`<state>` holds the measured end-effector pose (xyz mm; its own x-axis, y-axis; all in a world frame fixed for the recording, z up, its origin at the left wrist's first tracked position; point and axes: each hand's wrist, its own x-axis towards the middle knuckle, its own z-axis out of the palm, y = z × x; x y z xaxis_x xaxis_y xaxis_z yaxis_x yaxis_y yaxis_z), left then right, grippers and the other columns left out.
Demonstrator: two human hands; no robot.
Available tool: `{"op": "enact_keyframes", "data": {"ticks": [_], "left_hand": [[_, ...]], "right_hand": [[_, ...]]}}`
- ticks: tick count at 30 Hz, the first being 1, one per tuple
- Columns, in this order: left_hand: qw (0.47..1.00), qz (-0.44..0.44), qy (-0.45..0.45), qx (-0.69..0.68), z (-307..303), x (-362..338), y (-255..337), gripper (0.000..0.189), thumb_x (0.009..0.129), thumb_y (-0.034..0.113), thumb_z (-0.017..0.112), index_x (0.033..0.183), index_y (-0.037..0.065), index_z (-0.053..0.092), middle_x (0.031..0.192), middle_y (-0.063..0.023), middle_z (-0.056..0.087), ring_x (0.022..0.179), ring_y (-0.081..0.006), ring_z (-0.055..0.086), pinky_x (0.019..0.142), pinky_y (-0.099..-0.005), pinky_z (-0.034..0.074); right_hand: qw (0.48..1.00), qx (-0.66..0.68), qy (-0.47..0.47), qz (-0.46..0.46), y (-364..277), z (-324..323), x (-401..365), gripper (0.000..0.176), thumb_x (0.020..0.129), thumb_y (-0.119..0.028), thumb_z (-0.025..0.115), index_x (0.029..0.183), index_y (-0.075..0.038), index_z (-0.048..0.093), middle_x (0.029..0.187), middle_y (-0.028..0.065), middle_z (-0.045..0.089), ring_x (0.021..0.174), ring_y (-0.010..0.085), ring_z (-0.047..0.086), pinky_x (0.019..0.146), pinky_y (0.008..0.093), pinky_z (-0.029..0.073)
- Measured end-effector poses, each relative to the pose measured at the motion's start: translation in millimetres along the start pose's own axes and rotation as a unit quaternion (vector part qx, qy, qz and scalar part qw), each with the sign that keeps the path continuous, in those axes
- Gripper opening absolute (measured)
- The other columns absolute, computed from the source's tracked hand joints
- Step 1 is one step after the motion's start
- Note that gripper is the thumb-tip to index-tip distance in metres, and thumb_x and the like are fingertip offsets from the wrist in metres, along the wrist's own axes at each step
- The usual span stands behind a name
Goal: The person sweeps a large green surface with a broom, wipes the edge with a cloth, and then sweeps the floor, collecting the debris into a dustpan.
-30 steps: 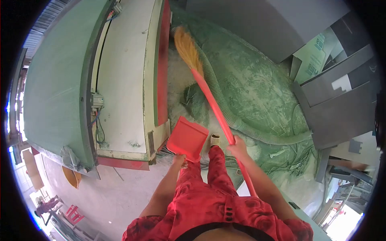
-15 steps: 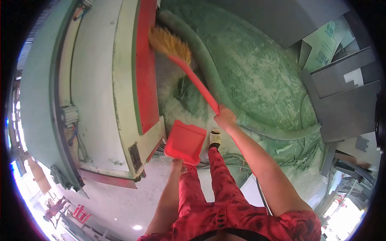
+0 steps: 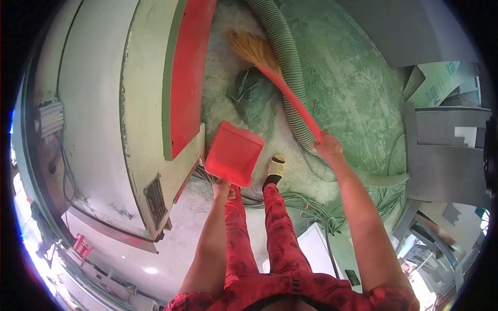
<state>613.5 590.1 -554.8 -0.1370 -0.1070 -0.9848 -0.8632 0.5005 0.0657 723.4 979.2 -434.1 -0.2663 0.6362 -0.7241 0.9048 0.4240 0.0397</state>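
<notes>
My left hand (image 3: 223,189) is closed on the near edge of a red dustpan (image 3: 235,154), held above the floor beside the machine. My right hand (image 3: 328,145) grips the end of a red broom handle (image 3: 298,106). The broom's straw bristles (image 3: 254,47) point away from me at the floor, between the red machine panel (image 3: 193,72) and a ribbed grey hose (image 3: 290,62). A small heap of dust and scraps (image 3: 249,93) lies on the floor between broom and dustpan.
A large pale machine (image 3: 140,114) stands on the left. Grey boards (image 3: 446,129) lean at the right. Several cables (image 3: 311,205) lie across the floor near my feet, one in a light sandal (image 3: 277,166). A white panel (image 3: 316,249) is beside my legs.
The broom has moved right, away from the red panel, with my right hand. The view has shifted, and the dustpan now appears slightly higher and further left.
</notes>
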Motion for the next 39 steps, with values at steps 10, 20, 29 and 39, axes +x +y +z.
{"op": "enact_keyframes", "data": {"ticks": [10, 20, 29, 39], "left_hand": [[0.995, 0.096, 0.024, -0.004, 33.2, 70.7, 37.6, 0.037, 0.078, 0.015, 0.048, 0.115, 0.014, 0.051, 0.057, -0.0061, 0.051, 0.04, -0.0189, 0.052, 0.039, -0.0386, 0.052], [0.991, 0.13, 0.039, -0.005, 57.1, 65.6, 105.7, 0.019, 0.08, 0.021, 0.049, 0.091, 0.006, 0.055, 0.064, -0.0105, 0.052, 0.046, -0.0245, 0.056, 0.043, -0.0444, 0.053], [0.991, 0.129, 0.033, 0.008, 47.1, 64.0, 102.4, 0.016, 0.081, 0.018, 0.049, 0.09, 0.006, 0.054, 0.058, -0.012, 0.051, 0.043, -0.0245, 0.055, 0.042, -0.0437, 0.053], [0.991, 0.09, -0.011, -0.101, 39.0, 67.2, 79.5, 0.034, 0.079, 0.014, 0.05, 0.113, 0.011, 0.049, 0.067, -0.0136, 0.053, 0.044, -0.0249, 0.054, 0.048, -0.0471, 0.054]], "right_hand": [[0.975, 0.163, -0.153, 0.019, 21.0, 2.1, 1.5, 0.036, 0.061, 0.003, 0.061, 0.096, 0.005, 0.054, 0.068, 0.0176, 0.06, 0.046, 0.0237, 0.059, 0.044, 0.035, 0.048], [0.965, 0.132, -0.227, -0.008, 38.1, -16.4, -15.1, 0.04, 0.056, 0.005, 0.061, 0.096, 0.003, 0.055, 0.061, 0.0117, 0.056, 0.046, 0.0209, 0.056, 0.041, 0.0336, 0.044], [0.957, 0.113, -0.268, 0.002, 57.7, -2.5, -68.9, 0.054, 0.057, 0.002, 0.061, 0.11, 0.001, 0.051, 0.067, 0.0111, 0.057, 0.049, 0.019, 0.057, 0.042, 0.0318, 0.046], [0.945, 0.266, -0.191, 0.004, 66.5, -34.7, -82.8, 0.048, 0.057, 0.0, 0.065, 0.104, -0.001, 0.052, 0.073, 0.0084, 0.055, 0.052, 0.0161, 0.057, 0.042, 0.0301, 0.045]]}}
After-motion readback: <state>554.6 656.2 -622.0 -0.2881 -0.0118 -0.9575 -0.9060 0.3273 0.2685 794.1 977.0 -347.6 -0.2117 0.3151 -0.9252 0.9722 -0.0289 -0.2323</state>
